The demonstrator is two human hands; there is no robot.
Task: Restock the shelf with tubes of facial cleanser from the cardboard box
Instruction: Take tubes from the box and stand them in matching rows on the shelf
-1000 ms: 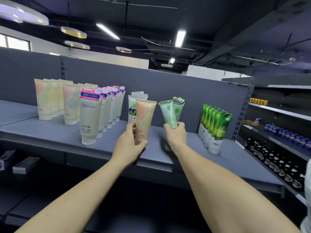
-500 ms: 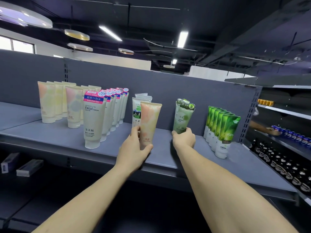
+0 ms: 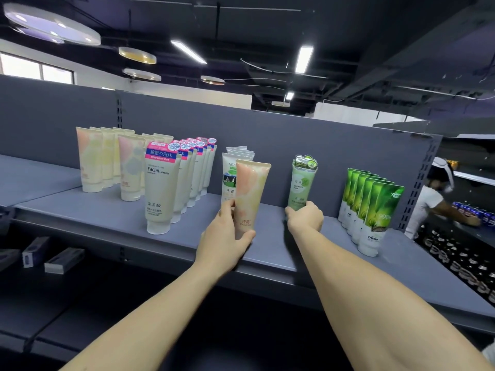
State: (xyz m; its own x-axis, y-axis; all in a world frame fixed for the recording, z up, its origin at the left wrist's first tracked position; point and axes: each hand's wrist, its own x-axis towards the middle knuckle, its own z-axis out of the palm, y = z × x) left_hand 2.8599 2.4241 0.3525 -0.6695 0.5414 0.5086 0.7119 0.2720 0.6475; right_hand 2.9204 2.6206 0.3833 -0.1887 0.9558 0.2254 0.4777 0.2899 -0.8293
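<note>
The left hand (image 3: 226, 234) grips a soft peach-and-cream plastic tube (image 3: 250, 194) low by its cap, the right hand (image 3: 305, 216) a pale green tube (image 3: 301, 183), both upright on the grey shelf (image 3: 112, 210) (light, squashy, likely top-heavy).

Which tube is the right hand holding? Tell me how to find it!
Look along the grey shelf to the gap left of the bright green row. The right hand grips a pale green tube there, standing apart from the rows.

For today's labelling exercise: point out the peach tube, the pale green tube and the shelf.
peach tube (image 3: 250, 192), head view, mid body.
pale green tube (image 3: 302, 183), head view, label area.
shelf (image 3: 107, 212), head view, bare top.
</note>
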